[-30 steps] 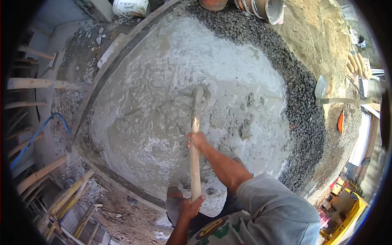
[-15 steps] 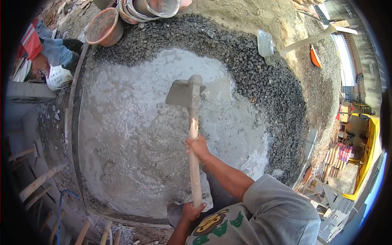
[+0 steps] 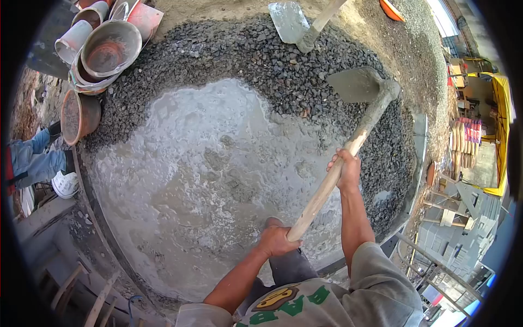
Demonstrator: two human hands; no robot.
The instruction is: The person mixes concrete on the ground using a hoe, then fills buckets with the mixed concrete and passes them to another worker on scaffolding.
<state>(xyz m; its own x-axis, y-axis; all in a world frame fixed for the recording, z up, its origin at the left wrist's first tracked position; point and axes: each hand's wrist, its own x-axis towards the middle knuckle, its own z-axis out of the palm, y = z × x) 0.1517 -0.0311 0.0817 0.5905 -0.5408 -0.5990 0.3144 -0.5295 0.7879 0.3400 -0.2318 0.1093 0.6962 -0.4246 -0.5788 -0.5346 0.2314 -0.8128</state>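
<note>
A hoe (image 3: 324,199) with a pale wooden handle and a cement-coated blade is gripped in both fists. My left hand (image 3: 277,240) wraps round the butt end of the handle, close to my body. Farther up the shaft, my right hand (image 3: 346,169) is closed round it. The blade hangs over dark gravel (image 3: 294,87) at the upper right. Wet grey cement mix (image 3: 218,180) spreads across the middle, with the gravel banked along its far and right sides.
Several buckets (image 3: 111,49) cluster at the upper left, beside an orange-rimmed tub (image 3: 81,117). A second hoe (image 3: 294,24) rests on the gravel's far edge. At the left edge, a person's legs (image 3: 34,161) show near a white helmet (image 3: 65,184). Wooden poles (image 3: 102,300) stand lower left.
The hoe has swung from over the wet mix to the right, above the gravel, and its handle now slants. Both hands keep their hold. The view has turned, shifting the buckets left.
</note>
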